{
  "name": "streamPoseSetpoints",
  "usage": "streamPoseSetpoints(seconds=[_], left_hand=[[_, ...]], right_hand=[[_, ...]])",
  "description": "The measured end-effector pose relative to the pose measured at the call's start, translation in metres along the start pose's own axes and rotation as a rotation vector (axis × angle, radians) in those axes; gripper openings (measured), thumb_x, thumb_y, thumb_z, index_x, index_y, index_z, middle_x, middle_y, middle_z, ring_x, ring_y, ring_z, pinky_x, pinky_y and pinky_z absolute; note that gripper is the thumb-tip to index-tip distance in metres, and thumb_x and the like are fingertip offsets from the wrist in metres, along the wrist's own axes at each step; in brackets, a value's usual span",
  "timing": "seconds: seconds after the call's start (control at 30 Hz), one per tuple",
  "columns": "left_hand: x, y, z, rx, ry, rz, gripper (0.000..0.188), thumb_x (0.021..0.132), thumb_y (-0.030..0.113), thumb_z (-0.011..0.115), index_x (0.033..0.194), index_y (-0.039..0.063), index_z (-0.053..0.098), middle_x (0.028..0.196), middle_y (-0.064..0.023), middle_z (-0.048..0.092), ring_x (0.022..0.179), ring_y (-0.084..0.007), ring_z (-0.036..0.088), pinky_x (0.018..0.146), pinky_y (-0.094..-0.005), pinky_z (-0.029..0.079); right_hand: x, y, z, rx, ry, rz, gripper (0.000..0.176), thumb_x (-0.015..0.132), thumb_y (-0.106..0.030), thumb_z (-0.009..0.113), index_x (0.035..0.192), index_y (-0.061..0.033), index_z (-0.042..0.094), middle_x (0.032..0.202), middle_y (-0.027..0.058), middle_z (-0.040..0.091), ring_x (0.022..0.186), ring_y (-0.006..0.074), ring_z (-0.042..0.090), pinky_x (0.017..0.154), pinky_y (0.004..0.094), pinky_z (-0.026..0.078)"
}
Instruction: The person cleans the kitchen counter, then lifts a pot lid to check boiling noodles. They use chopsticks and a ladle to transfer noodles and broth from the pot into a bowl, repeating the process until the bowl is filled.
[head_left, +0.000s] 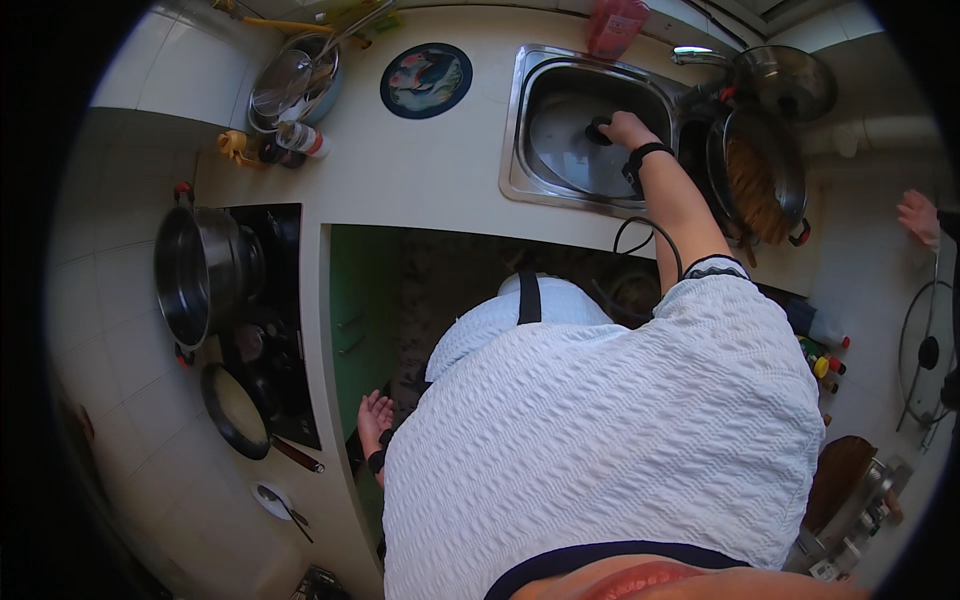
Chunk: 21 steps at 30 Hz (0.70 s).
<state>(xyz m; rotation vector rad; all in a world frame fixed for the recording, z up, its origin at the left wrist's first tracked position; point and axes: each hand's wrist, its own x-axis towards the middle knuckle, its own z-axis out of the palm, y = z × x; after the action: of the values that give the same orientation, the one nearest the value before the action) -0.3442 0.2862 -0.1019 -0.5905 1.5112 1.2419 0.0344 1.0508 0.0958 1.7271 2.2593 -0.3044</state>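
Observation:
My right hand reaches into the stainless steel sink and grips the black knob of a clear glass lid. The lid lies tilted inside the basin, and its far side under my arm is hidden. A black band circles that wrist. Down at my left side, by the counter's inner edge, my left hand hangs with its fingers apart and holds nothing. A frying pan with pale contents is the nearest cookware to it, up on the counter.
A steel pot stands on the black cooktop. Right of the sink are a pan with brown food and a steel pot. A round mat lies left of the sink. Another hand shows at the right edge.

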Motion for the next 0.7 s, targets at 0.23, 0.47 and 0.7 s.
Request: streamPoseSetpoints(seconds=[0.23,0.47,0.7], left_hand=[[0.013,-0.035,-0.009,-0.158,-0.036,-0.058,0.047,0.104,0.046,0.050,0.135,0.012,0.061,0.108,-0.0054,0.066,0.099,-0.0212,0.066,0.078,-0.0327,0.055],[0.013,-0.061,-0.017,-0.223,-0.017,-0.065,0.047,0.104,0.046,0.050,0.135,0.012,0.061,0.109,-0.0041,0.067,0.100,-0.0208,0.066,0.078,-0.0330,0.055],[-0.003,-0.079,-0.015,-0.274,-0.003,-0.062,0.047,0.103,0.048,0.051,0.132,0.012,0.062,0.108,-0.0047,0.066,0.097,-0.0202,0.066,0.078,-0.0325,0.055]], right_hand=[[-0.024,0.006,-0.011,0.154,0.237,0.188,0.042,0.087,-0.032,0.067,0.117,-0.0026,0.072,0.121,0.0252,0.068,0.114,0.0394,0.065,0.098,0.0470,0.052],[-0.051,-0.007,-0.024,0.082,0.232,0.167,0.047,0.085,-0.031,0.070,0.128,-0.0104,0.068,0.131,0.0179,0.066,0.124,0.0393,0.061,0.102,0.0534,0.047],[-0.038,-0.023,-0.003,0.176,0.236,0.211,0.040,0.084,-0.023,0.069,0.123,-0.0155,0.067,0.126,0.0145,0.069,0.121,0.0357,0.062,0.101,0.0511,0.047]])
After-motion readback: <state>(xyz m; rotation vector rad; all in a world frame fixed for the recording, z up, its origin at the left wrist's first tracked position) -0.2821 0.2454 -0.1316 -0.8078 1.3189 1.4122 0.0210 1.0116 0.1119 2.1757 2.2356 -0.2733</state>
